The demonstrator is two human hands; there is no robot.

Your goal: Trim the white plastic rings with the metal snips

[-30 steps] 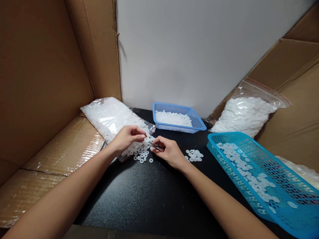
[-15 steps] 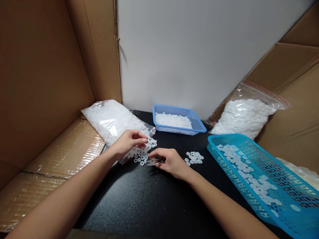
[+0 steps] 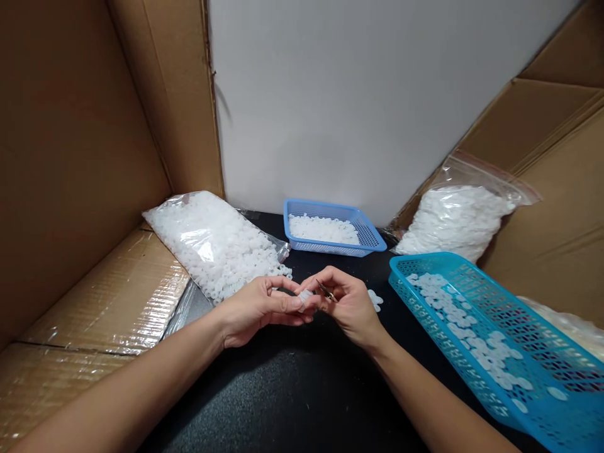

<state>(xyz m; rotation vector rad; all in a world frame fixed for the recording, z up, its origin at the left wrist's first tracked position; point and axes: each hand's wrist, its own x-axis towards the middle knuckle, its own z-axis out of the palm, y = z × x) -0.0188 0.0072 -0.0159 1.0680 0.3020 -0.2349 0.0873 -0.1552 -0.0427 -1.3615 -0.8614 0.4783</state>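
Both hands meet over the black table (image 3: 283, 377). My left hand (image 3: 267, 305) pinches small white pieces (image 3: 306, 296) between thumb and fingers. Against the same pieces, the fingertips of my right hand (image 3: 346, 302) are closed, and a small metal tool (image 3: 325, 290) sits in that hand. Behind my left hand lies a clear bag of white rings (image 3: 212, 239), its mouth toward the hands. A few white discs (image 3: 375, 300) show just right of my right hand, which partly hides them.
A blue basket (image 3: 333, 246) with white rings stands at the back. At the right is a larger turquoise basket (image 3: 472, 371) with white discs. Behind it rests a zip bag of white pieces (image 3: 457, 217). Cardboard (image 3: 94, 289) lines the left side.
My left hand has come forward and right from the bag's mouth and now holds white pieces. My right hand has shifted slightly right and turned up, with the tool raised in it.
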